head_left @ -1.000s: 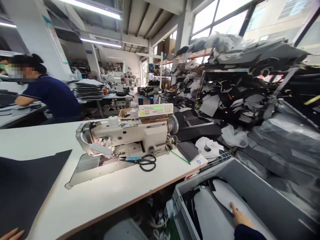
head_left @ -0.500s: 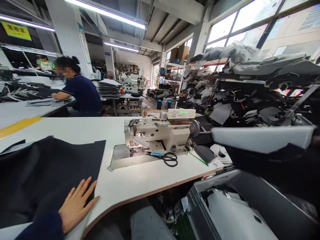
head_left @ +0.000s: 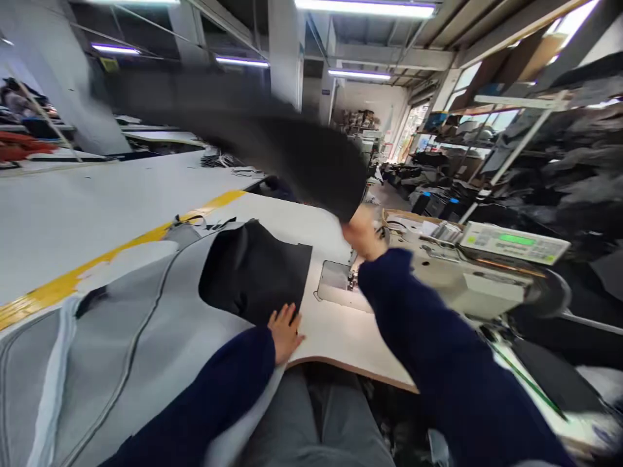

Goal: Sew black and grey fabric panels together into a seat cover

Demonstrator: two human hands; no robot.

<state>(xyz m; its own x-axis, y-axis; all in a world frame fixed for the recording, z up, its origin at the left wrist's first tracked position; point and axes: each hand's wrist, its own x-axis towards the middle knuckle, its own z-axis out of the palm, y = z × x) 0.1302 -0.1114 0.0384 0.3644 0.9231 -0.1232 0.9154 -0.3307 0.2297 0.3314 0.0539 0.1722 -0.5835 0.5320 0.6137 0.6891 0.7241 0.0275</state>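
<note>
My left hand (head_left: pixel 285 332) lies flat with fingers spread on the edge of a black fabric piece (head_left: pixel 253 272), which rests on a grey stitched panel (head_left: pixel 136 324) on the white table (head_left: pixel 341 331). My right hand (head_left: pixel 363 233) is raised over the table, closed on a large dark fabric piece (head_left: pixel 272 143) that is blurred by motion and sweeps up and to the left. The beige sewing machine (head_left: pixel 467 279) stands just right of that hand, with its control box (head_left: pixel 513 241) on top.
A yellow stripe (head_left: pixel 111 250) crosses the long table at the left. Shelves piled with dark and grey cut pieces (head_left: pixel 559 162) fill the right side. More worktables (head_left: pixel 156 136) stand farther back. My grey-trousered lap (head_left: pixel 316 421) is below the table edge.
The view swung left from the grey bin to the table. My right hand came up from the bin holding a dark piece and swings it over the table. My left hand stays on the black fabric.
</note>
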